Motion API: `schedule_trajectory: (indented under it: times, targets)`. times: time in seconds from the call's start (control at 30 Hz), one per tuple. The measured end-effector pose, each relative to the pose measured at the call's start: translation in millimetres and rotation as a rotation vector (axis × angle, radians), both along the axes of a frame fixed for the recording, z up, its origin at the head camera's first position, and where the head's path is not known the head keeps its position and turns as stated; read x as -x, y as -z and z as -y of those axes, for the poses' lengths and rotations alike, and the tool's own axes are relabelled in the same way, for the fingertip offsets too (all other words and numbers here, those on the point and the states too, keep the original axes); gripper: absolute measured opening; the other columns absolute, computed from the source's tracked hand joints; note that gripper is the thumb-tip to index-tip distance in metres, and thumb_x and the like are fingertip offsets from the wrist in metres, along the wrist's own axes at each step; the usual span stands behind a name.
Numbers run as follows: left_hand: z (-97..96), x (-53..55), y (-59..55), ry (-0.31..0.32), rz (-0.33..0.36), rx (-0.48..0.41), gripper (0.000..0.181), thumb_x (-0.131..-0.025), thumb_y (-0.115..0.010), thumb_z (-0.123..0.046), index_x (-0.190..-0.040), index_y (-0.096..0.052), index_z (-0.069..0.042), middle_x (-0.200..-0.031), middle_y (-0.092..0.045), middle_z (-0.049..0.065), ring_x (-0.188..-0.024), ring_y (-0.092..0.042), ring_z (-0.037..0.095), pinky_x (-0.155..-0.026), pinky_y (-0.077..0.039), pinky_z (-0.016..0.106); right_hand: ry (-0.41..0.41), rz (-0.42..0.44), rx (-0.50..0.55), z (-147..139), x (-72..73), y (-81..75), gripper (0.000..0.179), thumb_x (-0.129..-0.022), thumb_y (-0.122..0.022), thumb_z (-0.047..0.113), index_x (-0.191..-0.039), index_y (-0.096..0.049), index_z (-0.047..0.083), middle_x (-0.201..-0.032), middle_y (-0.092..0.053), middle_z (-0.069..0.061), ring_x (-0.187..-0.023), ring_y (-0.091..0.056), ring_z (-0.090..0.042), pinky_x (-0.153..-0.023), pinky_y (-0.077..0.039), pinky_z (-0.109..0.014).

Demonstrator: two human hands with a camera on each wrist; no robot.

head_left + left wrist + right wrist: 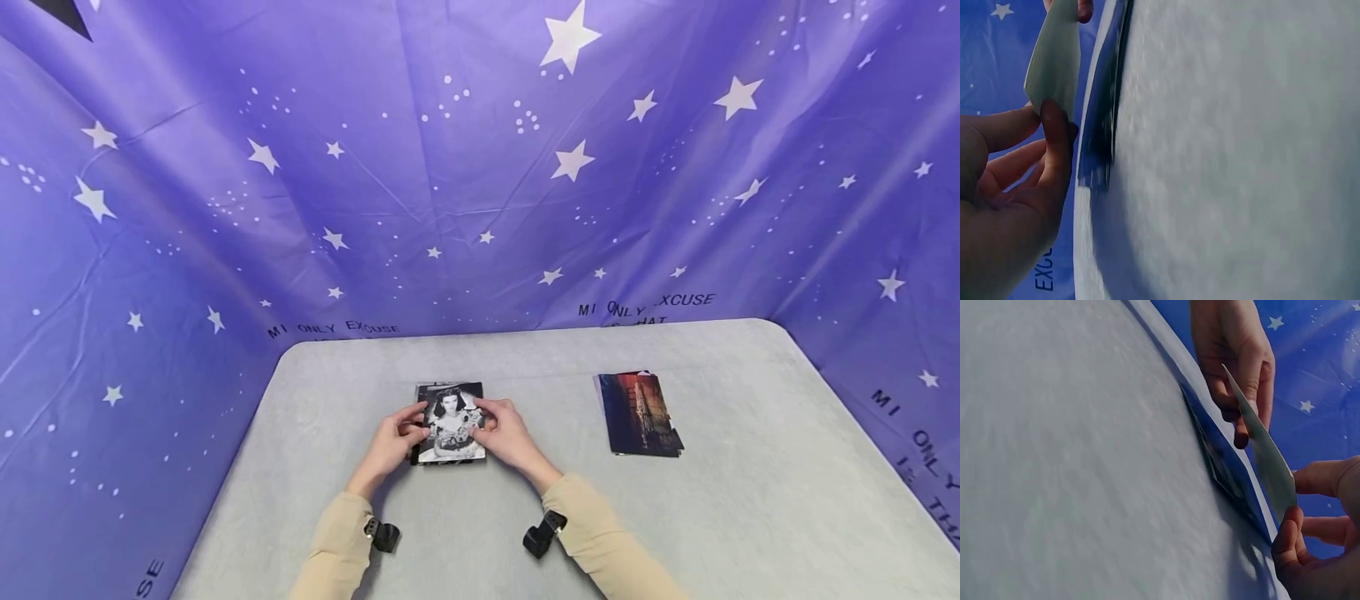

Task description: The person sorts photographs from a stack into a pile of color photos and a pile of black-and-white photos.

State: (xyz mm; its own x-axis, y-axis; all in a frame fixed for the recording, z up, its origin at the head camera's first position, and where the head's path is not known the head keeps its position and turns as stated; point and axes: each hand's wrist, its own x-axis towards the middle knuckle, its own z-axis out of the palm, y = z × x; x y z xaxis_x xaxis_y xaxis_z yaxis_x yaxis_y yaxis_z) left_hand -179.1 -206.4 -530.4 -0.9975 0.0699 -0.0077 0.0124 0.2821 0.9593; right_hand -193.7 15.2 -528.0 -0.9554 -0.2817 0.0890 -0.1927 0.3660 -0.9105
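A black-and-white photo print (452, 427) of a person in a dress is held over a pile of prints (1100, 119) on the left part of the table. My left hand (390, 443) pinches its left edge between thumb and fingers. On the opposite edge, my right hand (512, 433) pinches it the same way. Both wrist views show the print's pale back (1271, 465), slightly bowed and raised off the pile. Dark edges of the pile peek out around the print in the head view.
A second pile of prints (641, 414), slightly fanned, lies to the right, with a dark blue and orange picture on top. The grey table (750, 500) is bordered by a purple star-patterned curtain (480, 167) behind and at both sides.
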Motion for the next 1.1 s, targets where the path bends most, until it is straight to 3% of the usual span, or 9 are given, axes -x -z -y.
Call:
schedule_trajectory:
  times: [0.17,0.37,0.5,0.63,0.9,1.1]
  targets:
    - [7.3,-0.7,1.5,-0.038,-0.066,0.087,0.040,-0.081,-0.066,0.012,-0.120,-0.059,0.013,-0.092,-0.064,0.016,-0.071,-0.057,0.011,-0.057,-0.045,0.020,0.012,-0.018,-0.031,11.1,-1.2,3.3,0.058,-0.076,-0.076,0.007,-0.127,-0.056,-0.011,-0.112,-0.047,-0.020,-0.066,-0.050,-0.004,-0.077,-0.045,-0.030]
    - [11.4,2.1,3.7,-0.020,-0.161,0.230,0.035,-0.078,-0.069,0.010,-0.113,-0.064,0.012,-0.088,-0.061,0.012,-0.074,-0.059,0.020,-0.066,-0.047,0.024,0.027,-0.053,-0.082,16.9,0.2,7.3,0.057,-0.075,-0.077,0.007,-0.125,-0.057,-0.011,-0.111,-0.048,-0.018,-0.075,-0.053,-0.011,-0.083,-0.045,-0.036]
    - [13.4,3.8,4.0,-0.020,-0.186,0.285,0.035,-0.076,-0.070,0.010,-0.111,-0.065,0.012,-0.092,-0.060,0.014,-0.079,-0.059,0.025,-0.070,-0.048,0.027,0.033,-0.074,-0.111,19.6,0.7,7.7,0.056,-0.074,-0.077,0.008,-0.124,-0.058,-0.010,-0.108,-0.050,-0.017,-0.092,-0.052,-0.023,-0.088,-0.044,-0.042]
    - [14.9,5.2,3.7,-0.024,-0.187,0.328,0.037,-0.075,-0.070,0.009,-0.112,-0.066,0.009,-0.091,-0.061,0.012,-0.081,-0.057,0.025,-0.071,-0.048,0.030,0.046,-0.080,-0.144,22.2,1.0,6.7,0.055,-0.074,-0.076,0.009,-0.124,-0.060,-0.008,-0.110,-0.050,-0.018,-0.091,-0.053,-0.024,-0.084,-0.045,-0.042]
    - [17.0,5.0,5.1,-0.017,-0.167,0.324,0.040,-0.073,-0.070,0.010,-0.113,-0.065,0.011,-0.088,-0.055,0.012,-0.078,-0.053,0.021,-0.069,-0.047,0.027,0.031,-0.090,-0.179,23.4,3.8,8.8,0.058,-0.073,-0.077,0.010,-0.125,-0.059,-0.007,-0.114,-0.050,-0.021,-0.078,-0.054,-0.016,-0.078,-0.046,-0.037]
    - [18.0,0.4,4.1,-0.039,-0.142,0.275,0.042,-0.076,-0.069,0.009,-0.117,-0.063,0.010,-0.097,-0.053,0.018,-0.078,-0.055,0.019,-0.070,-0.048,0.024,-0.011,-0.063,-0.050,11.1,1.4,8.7,0.057,-0.075,-0.076,0.006,-0.127,-0.056,-0.009,-0.113,-0.051,-0.024,-0.066,-0.054,-0.007,-0.071,-0.048,-0.027]
